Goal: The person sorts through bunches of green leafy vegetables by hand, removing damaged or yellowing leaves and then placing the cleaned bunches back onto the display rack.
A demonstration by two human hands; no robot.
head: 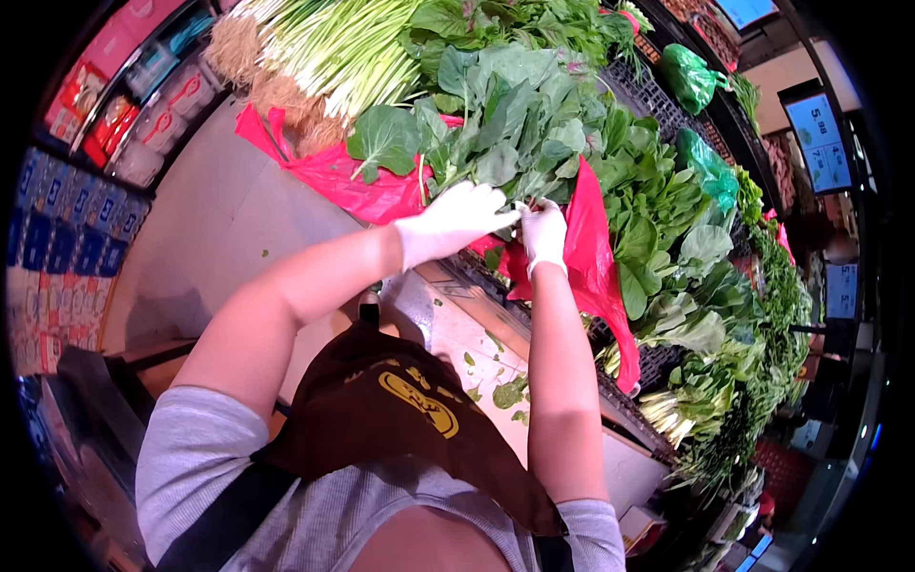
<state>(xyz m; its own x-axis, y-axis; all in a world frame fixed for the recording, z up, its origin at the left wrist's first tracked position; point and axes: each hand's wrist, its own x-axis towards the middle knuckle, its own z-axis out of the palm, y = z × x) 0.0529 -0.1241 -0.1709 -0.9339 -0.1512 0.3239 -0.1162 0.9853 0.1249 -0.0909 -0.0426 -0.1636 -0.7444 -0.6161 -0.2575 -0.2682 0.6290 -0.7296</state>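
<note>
A heap of broad-leaved greens (511, 118) lies before me on a red plastic bag (372, 186). My left hand (457, 220), in a white glove, reaches over the near edge of the heap at the stem ends. Its fingers point right, and what they hold is hidden. Beside it, my right hand (545, 232), also gloved in white, has its fingertips pinched on the stems of the leafy greens. The two hands almost touch at the fingertips. To the right of my right hand, a red plastic flap (597, 250) stands up.
Spring onions (336, 53) with roots lie at the far left of the display. More leafy vegetables (647, 207) continue along the right, over black crates (654, 365). Green plastic bags (690, 79) and price screens (818, 139) stand beyond. Fallen leaves (511, 392) litter the floor. Packaged goods (71, 207) fill shelves at left.
</note>
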